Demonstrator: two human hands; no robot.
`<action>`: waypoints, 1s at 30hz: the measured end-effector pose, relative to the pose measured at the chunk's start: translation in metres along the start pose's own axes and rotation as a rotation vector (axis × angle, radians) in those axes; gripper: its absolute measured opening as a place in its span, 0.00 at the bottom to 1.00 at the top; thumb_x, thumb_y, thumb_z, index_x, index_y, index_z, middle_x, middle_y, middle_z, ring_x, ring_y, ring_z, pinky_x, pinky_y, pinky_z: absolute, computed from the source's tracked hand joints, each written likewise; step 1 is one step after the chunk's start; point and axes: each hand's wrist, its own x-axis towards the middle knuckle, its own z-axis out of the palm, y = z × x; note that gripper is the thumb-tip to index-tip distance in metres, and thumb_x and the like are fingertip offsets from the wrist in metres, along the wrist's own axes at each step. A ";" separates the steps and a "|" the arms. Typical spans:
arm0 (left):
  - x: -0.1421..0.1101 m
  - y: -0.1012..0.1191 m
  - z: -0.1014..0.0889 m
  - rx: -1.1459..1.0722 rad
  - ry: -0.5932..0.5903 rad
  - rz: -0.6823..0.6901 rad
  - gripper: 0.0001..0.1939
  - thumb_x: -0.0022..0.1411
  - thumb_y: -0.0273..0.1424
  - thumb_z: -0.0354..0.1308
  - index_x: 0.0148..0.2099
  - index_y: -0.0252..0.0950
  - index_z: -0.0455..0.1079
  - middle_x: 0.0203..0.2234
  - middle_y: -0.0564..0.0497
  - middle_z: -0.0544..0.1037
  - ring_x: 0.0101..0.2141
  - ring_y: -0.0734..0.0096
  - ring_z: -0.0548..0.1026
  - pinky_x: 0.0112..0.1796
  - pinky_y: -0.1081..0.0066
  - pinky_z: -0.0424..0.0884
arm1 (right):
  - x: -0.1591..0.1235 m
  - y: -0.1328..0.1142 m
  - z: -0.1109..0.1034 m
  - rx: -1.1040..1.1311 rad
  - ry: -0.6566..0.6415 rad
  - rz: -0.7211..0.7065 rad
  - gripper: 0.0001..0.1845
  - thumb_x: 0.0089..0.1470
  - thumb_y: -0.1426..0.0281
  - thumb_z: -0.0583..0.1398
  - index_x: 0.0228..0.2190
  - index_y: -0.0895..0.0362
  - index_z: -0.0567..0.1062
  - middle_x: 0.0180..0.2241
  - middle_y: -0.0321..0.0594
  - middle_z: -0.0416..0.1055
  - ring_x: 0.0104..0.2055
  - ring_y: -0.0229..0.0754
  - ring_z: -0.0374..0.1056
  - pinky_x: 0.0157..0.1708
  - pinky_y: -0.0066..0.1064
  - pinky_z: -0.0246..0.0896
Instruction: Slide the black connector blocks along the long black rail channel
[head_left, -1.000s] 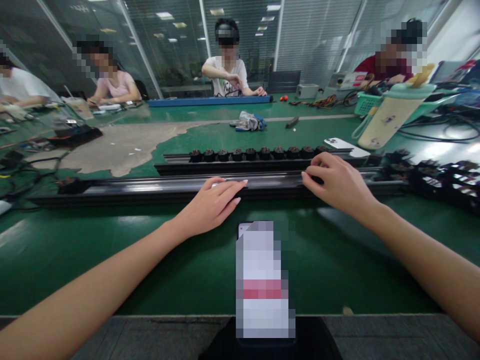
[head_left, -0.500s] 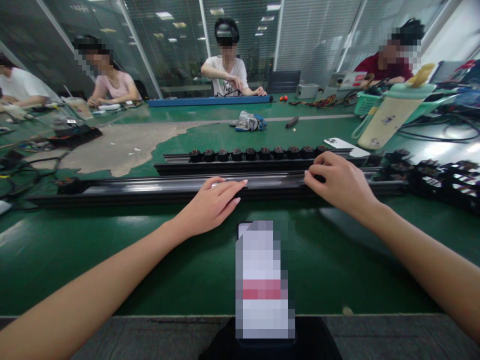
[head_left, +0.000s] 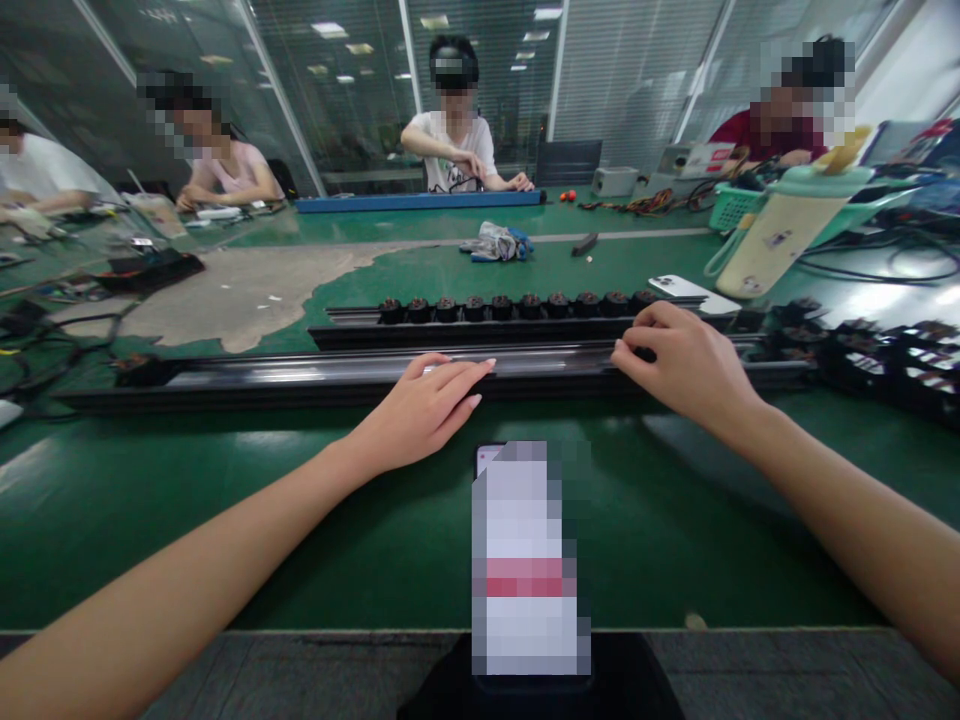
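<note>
Long black channel-shaped rail (head_left: 547, 387) with a glossy silvery inner strip (head_left: 551, 362), lying crosswise on a smooth green tabletop (head_left: 225, 520)

Pale streaks shine along the strip; the left hand (head_left: 431, 410) rests on the rail, open, fingers extended; the right hand (head_left: 679, 355) curls over its right portion, its fingers hiding whether anything is gripped; the rail's right end is hard to make out near dark clustered parts (head_left: 892, 350); since one second ago, the right hand has shifted slightly rightward; left hand and rail look unmoved.
</note>
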 end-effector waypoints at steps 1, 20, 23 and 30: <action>0.000 0.000 0.000 0.001 0.003 0.000 0.23 0.78 0.35 0.41 0.68 0.33 0.60 0.61 0.40 0.73 0.58 0.61 0.73 0.62 0.54 0.58 | 0.000 0.000 0.000 -0.002 0.002 -0.001 0.20 0.62 0.61 0.54 0.26 0.56 0.78 0.39 0.47 0.71 0.36 0.42 0.64 0.33 0.37 0.57; -0.001 0.000 -0.002 0.012 -0.008 0.018 0.23 0.78 0.34 0.41 0.68 0.31 0.61 0.61 0.39 0.73 0.58 0.60 0.72 0.61 0.55 0.58 | 0.001 0.008 -0.005 -0.005 -0.073 0.112 0.19 0.60 0.60 0.55 0.27 0.56 0.80 0.39 0.46 0.72 0.36 0.42 0.64 0.31 0.34 0.54; -0.001 0.000 -0.002 0.011 -0.014 0.026 0.23 0.78 0.34 0.40 0.68 0.32 0.61 0.60 0.40 0.74 0.58 0.60 0.72 0.61 0.54 0.59 | 0.001 0.010 -0.006 -0.015 -0.084 0.121 0.19 0.60 0.60 0.55 0.27 0.56 0.80 0.39 0.46 0.72 0.37 0.43 0.64 0.31 0.34 0.54; 0.000 -0.001 -0.002 0.010 -0.012 0.029 0.23 0.78 0.33 0.40 0.68 0.31 0.61 0.60 0.39 0.74 0.58 0.60 0.72 0.61 0.54 0.59 | 0.002 0.011 -0.008 -0.042 -0.135 0.147 0.19 0.60 0.61 0.54 0.28 0.56 0.80 0.41 0.45 0.73 0.39 0.43 0.65 0.32 0.34 0.54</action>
